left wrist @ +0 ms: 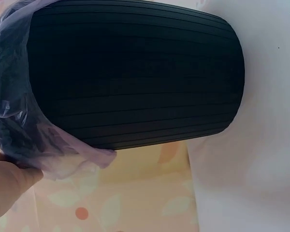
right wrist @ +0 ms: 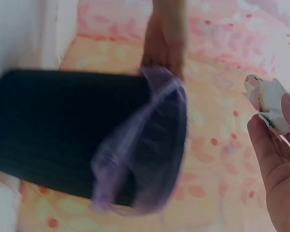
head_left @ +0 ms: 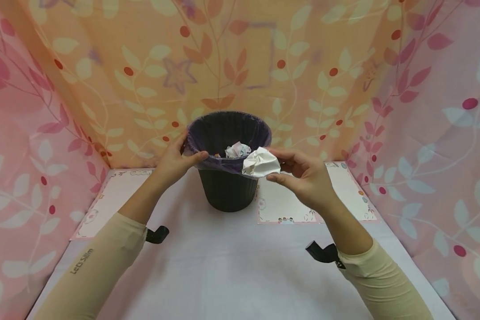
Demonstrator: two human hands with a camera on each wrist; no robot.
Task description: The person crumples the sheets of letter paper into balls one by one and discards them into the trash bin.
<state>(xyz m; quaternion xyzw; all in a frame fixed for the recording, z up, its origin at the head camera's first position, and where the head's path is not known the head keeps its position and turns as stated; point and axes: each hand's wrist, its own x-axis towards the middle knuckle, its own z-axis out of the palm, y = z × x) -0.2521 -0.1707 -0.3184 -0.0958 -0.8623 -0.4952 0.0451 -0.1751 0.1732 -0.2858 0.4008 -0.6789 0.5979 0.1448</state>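
A dark ribbed trash bin [head_left: 229,191] stands upright on the white table, with a purple plastic bag [head_left: 224,163] lining it and folded over its rim. My left hand [head_left: 175,161] grips the lined rim on the left, thumb over the edge; the left wrist view shows this hand [left wrist: 9,186] at the bag's fold. Just in front of the rim's right side, my right hand [head_left: 306,178] pinches a crumpled sheet of white paper [head_left: 262,162]. In the right wrist view the crumpled paper [right wrist: 273,104] is apart from the bin. Another crumpled paper ball [head_left: 238,150] lies inside the bin.
Flat white sheets with decorated borders lie on the table, one sheet [head_left: 116,200] at left and others [head_left: 286,202] right of the bin. Patterned cloth [head_left: 232,58] walls in the back and both sides. Black wrist mounts [head_left: 158,234] stick out from both sleeves.
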